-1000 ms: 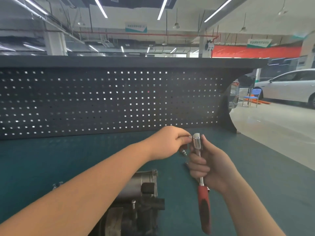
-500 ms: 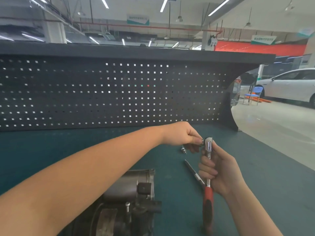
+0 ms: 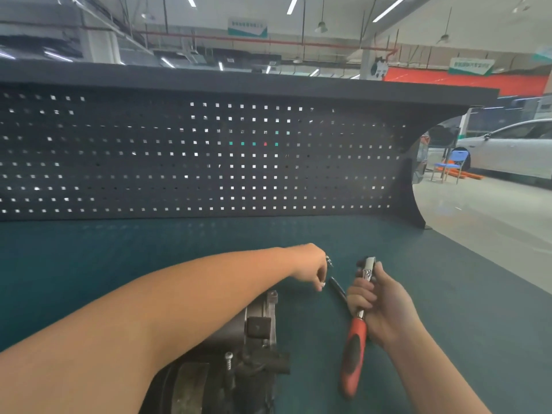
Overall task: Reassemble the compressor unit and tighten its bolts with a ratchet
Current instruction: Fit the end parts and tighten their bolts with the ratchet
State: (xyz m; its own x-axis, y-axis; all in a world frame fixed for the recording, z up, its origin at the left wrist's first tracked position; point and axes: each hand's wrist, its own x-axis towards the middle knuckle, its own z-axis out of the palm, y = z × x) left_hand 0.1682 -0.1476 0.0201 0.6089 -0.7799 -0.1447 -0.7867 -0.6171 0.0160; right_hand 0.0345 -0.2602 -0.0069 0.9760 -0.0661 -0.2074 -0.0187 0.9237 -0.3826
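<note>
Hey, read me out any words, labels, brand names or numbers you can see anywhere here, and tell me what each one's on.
None can be read.
Hanging ceiling sign, white and green: text too blurred.
Second hanging sign on the right: text too blurred.
Ratchet, compressor unit, pegboard: no visible lettering.
</note>
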